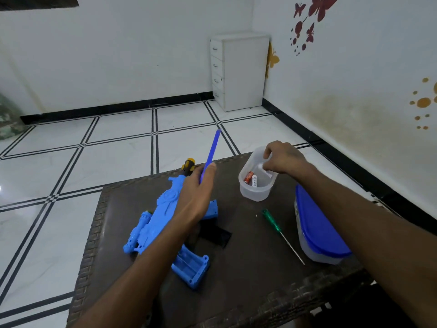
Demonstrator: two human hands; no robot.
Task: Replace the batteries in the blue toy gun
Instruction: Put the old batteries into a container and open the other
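Observation:
The blue toy gun point(163, 223) lies on the dark table point(248, 268), its battery compartment point(189, 265) open and facing up near the front. My left hand point(197, 192) hovers over the gun and holds a flat blue cover strip point(211, 153) upright. My right hand point(282, 158) reaches into a clear plastic tub point(256, 185), fingers curled over something white inside. An orange battery point(248, 177) and a white battery point(254, 181) lie in the tub.
A green-handled screwdriver point(281, 234) lies right of the gun. A yellow-black screwdriver handle point(188, 165) shows behind my left hand. A blue-lidded container point(316, 229) stands at the table's right edge. A black piece point(216, 236) lies beside the gun.

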